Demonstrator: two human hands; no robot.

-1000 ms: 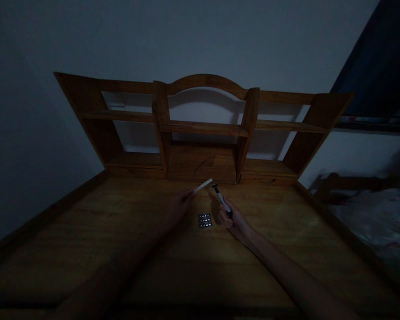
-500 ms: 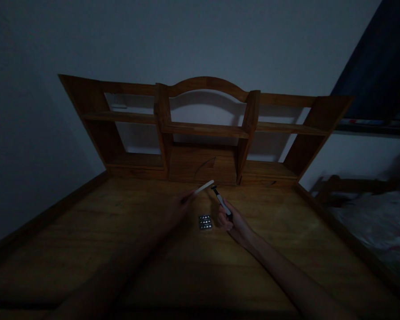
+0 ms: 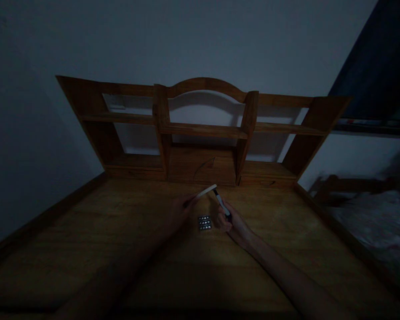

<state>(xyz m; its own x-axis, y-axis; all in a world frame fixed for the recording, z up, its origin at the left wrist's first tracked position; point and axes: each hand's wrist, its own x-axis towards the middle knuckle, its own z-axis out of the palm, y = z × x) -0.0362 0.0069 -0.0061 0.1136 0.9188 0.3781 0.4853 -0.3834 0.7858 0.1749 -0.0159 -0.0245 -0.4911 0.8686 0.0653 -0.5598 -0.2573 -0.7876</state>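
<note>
My left hand [image 3: 183, 210] is closed around one end of a pale, flat stick [image 3: 205, 192], which slants up to the right above the tabletop. Its exact kind is too dark to tell. My right hand [image 3: 231, 221] grips the handle of a razor [image 3: 222, 205], white with dark parts. The razor's head end meets the far tip of the stick, whether touching or just overlapping I cannot tell. Between the hands, a small dark tray with rows of shiny pieces [image 3: 204, 222] lies on the wooden tabletop [image 3: 146, 262].
A wooden shelf unit [image 3: 203, 130] stands along the back of the desk, against the wall. Raised wooden edges run down the left and right sides. At the right are a dark curtain [image 3: 370, 66] and pale bundled fabric [image 3: 373, 226]. The room is dim.
The stick's tip has moved slightly down and right, so it now covers the razor's head, which showed apart from it before. The tray stays put, and the view has darkened.
</note>
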